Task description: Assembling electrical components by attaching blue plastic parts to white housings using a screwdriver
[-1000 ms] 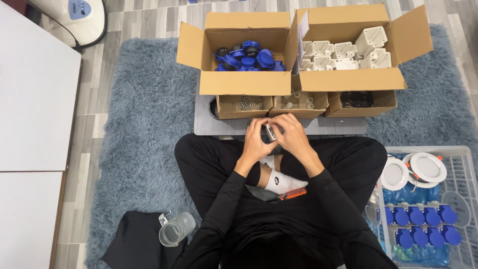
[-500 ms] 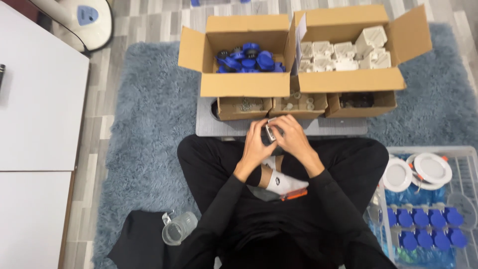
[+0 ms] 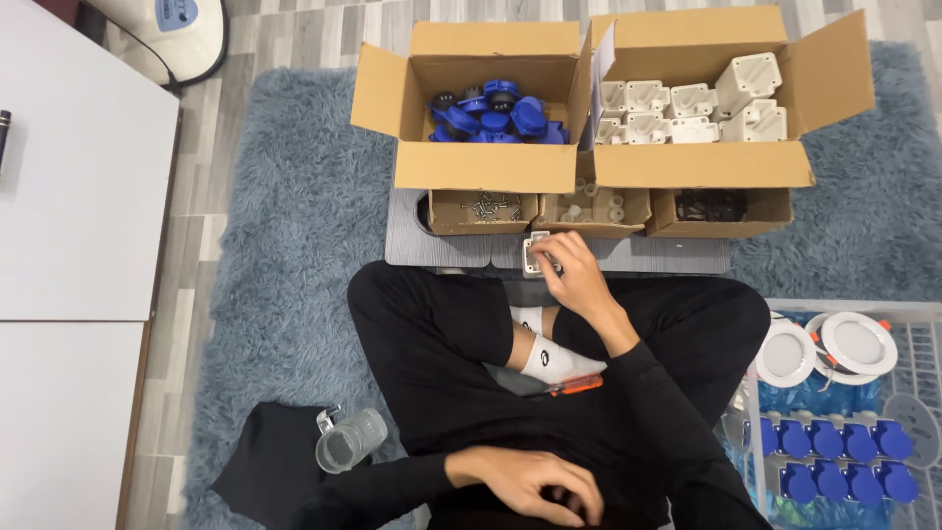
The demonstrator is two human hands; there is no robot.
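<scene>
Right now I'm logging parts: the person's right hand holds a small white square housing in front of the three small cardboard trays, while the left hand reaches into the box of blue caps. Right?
Not quite. The right hand does hold the small white square housing by the small cardboard trays, but the left hand rests low at the lap, far from the cardboard box of blue caps. The head view shows it.

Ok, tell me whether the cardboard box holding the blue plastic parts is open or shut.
Open. The cardboard box has its flaps folded outward on all sides, and the blue plastic parts heaped inside are plainly visible from above.
</scene>
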